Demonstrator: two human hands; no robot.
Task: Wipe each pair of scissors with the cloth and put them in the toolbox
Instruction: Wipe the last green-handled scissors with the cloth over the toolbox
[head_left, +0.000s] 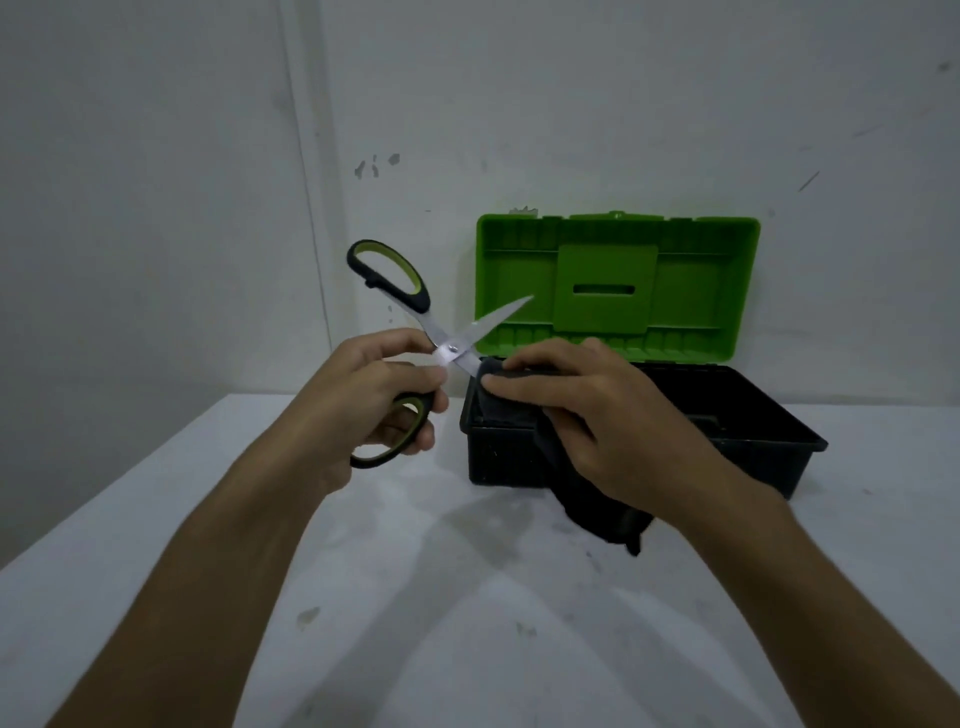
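My left hand (374, 400) grips a pair of scissors (451, 349) by its lower black-and-green handle, held up with the blades spread wide apart. One bare blade points up and right toward the toolbox lid. The other blade is wrapped in a dark cloth (587, 493), which my right hand (587, 415) pinches around it; the rest of the cloth hangs below my palm. Behind my hands stands the toolbox (769, 441), black body with its green lid (613, 286) open and leaning against the wall. Its inside is mostly hidden.
The toolbox sits on a white table (415, 597) pushed against a white wall (571, 104). The table's left edge runs diagonally at the lower left. No other scissors are in view.
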